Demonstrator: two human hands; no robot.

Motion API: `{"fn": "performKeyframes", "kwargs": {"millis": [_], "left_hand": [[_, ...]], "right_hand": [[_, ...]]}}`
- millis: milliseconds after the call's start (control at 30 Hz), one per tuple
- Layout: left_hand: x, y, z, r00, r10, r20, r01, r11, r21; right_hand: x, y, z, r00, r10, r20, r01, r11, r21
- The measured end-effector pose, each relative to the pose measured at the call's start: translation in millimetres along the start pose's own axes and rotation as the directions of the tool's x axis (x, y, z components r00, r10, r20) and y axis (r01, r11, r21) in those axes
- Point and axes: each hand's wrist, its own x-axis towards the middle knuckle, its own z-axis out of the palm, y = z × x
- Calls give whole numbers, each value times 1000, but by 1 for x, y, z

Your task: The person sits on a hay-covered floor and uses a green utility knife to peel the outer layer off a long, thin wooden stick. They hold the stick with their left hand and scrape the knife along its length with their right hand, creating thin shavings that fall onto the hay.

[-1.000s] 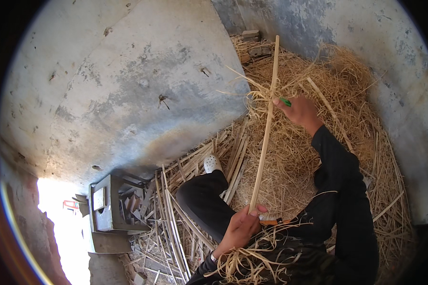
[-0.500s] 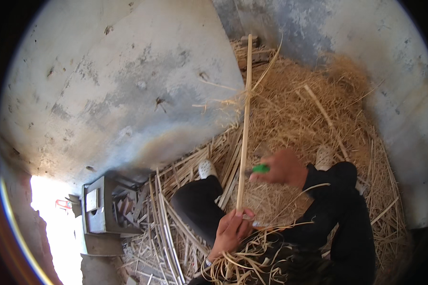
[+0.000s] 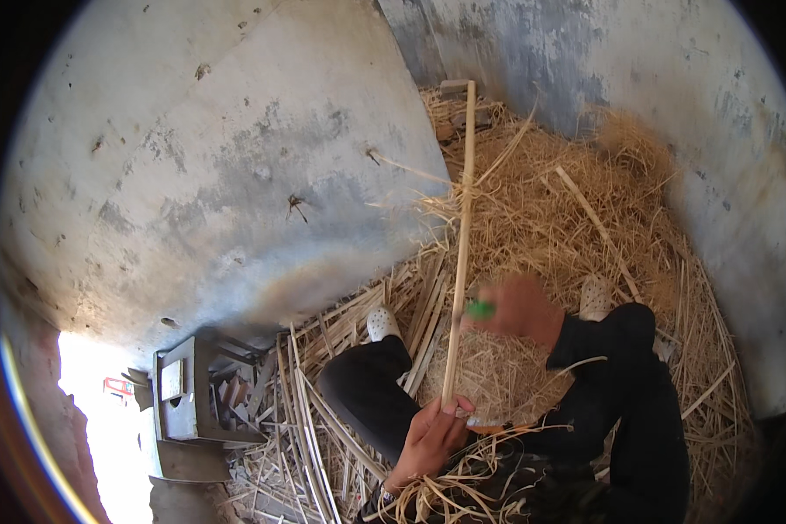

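A long pale bamboo strip (image 3: 465,227) stretches from my lap toward the far wall. My left hand (image 3: 430,439) is closed round its near end, thumb and fingers pinching it. To the right of the strip, my right hand (image 3: 524,310) is wrapped round a green-handled knife (image 3: 479,309) held against the strip's side. Motion smears that hand, and the blade is too blurred to make out well. Thin curled shavings (image 3: 463,489) lie over my lap beside the left wrist. Loose fibres hang from the strip about halfway up.
Shavings (image 3: 576,218) are heaped ahead, with a loose bamboo stick (image 3: 598,223) on them. More long strips (image 3: 310,428) lie to the left, near a wooden cabinet-like box (image 3: 179,397). Worn walls (image 3: 236,175) close in the left and right. My bent legs (image 3: 367,380) frame the work.
The strip and my left hand have shifted slightly toward me and to the right. My right hand still works beside the strip, now more blurred. The whole view has tilted a little.
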Motion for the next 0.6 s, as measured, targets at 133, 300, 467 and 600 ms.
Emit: {"fn": "performKeyframes", "kwargs": {"millis": [133,300,467,600], "left_hand": [[1,5,5,1000,2,-23,0,997,78],[-2,0,11,996,-51,69,43,992,116],[-2,1,13,997,-75,3,73,986,151],[5,2,3,994,-2,-109,21,985,173]], "right_hand": [[26,38,1,997,42,-58,-44,999,-22],[36,117,-12,858,511,52,-507,858,-80],[44,129,-18,880,476,8,-473,876,-98],[29,57,-15,921,368,126,-375,926,34]]}}
